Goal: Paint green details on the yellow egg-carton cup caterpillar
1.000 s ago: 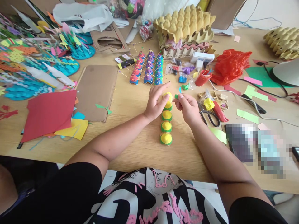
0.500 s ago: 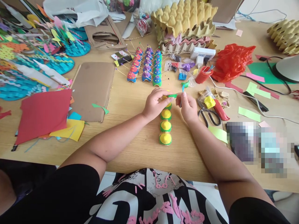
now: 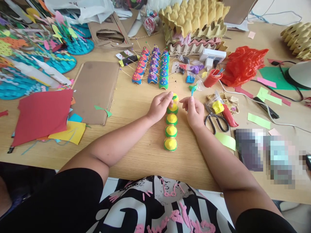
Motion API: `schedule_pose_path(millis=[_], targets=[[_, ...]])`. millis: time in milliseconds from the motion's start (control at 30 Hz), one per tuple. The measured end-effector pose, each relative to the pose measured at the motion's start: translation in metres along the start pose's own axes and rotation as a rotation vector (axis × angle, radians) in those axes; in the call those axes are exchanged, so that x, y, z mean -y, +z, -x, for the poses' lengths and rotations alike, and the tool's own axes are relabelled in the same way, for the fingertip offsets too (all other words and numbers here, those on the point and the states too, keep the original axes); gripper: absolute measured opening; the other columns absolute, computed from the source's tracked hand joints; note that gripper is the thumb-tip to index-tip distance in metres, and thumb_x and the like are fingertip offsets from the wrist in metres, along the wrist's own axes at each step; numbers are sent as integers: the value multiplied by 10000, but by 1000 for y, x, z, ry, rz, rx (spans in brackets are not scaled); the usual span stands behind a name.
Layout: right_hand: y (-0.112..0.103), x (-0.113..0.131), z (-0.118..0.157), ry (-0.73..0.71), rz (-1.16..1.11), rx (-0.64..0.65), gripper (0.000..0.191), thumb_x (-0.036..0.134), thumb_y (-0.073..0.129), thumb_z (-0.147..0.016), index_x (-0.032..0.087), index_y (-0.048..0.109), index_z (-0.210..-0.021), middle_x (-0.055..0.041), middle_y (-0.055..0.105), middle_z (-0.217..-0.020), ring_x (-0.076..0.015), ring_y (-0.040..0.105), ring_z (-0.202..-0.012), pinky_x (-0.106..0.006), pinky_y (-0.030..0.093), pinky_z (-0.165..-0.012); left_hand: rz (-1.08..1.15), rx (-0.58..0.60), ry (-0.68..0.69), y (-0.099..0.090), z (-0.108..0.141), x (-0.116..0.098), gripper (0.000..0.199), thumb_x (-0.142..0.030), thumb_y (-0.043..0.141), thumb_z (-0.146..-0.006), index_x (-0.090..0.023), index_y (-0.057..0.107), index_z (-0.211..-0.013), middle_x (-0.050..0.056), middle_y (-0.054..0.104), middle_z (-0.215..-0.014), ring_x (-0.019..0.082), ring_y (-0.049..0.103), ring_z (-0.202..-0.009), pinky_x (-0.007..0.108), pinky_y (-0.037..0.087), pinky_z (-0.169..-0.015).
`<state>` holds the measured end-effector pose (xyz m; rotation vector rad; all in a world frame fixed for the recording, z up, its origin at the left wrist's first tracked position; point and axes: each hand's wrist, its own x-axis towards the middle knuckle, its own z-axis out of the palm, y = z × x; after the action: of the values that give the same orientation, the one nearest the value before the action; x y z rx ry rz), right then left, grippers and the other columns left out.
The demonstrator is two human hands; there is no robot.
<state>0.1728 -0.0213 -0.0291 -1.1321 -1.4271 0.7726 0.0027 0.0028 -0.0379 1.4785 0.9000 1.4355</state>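
Observation:
A strip of egg-carton bumps [image 3: 171, 131], covered in yellow and green clay, runs away from me on the table. At its far end my left hand [image 3: 160, 106] is closed in a pinch beside the last bumps. Whatever its fingertips hold is hidden. A bit of green clay [image 3: 174, 96] shows on the farthest yellow bump, right by those fingertips. To the right of the strip, my right hand [image 3: 195, 111] grips a thin blue plastic tool [image 3: 192, 91] that points up, its index finger reaching toward the strip.
Three decorated egg-carton strips [image 3: 153, 68] with pins stand beyond. Scissors [image 3: 217, 121], a red cup [image 3: 213, 78] and a red plastic bag [image 3: 243, 66] lie right. Cardboard [image 3: 96, 92] and red paper [image 3: 43, 113] lie left. Egg trays [image 3: 194, 19] are stacked at the back.
The green clay piece that stretched from my left fingers toward my right hand no longer spans the gap. My left fingers have drawn together, and my right hand has shifted slightly rightward.

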Motion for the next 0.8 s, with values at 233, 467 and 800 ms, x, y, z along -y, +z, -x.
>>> schedule_pose_path(millis=[233, 467, 800], targets=[[2, -1, 4, 3, 19, -2, 667, 804, 440, -994, 242, 757, -827, -14, 615, -703, -168, 585, -689, -349, 506, -758, -15, -31, -35, -2, -4, 18, 505, -685, 808, -850, -222, 783, -1051, 52, 820, -1042, 170, 743, -923, 310, 584, -851], [1, -4, 2, -118, 46, -29, 513, 714, 561, -996, 239, 756, -1010, -46, 704, -874, -181, 619, -787, -360, 514, -777, -11, 46, -34, 1, 1, 1, 581, -787, 663, -907, -212, 679, -828, 11, 725, -750, 142, 693, -732, 283, 563, -732], [4, 6, 7, -255, 173, 76, 218, 445, 699, -993, 269, 769, -1102, -66, 781, -1023, -195, 657, -855, -380, 559, -814, -155, 41, 107, -3, 4, 2, 442, -639, 689, -969, -217, 727, -845, 29, 666, -807, 165, 581, -768, 321, 470, -734]])
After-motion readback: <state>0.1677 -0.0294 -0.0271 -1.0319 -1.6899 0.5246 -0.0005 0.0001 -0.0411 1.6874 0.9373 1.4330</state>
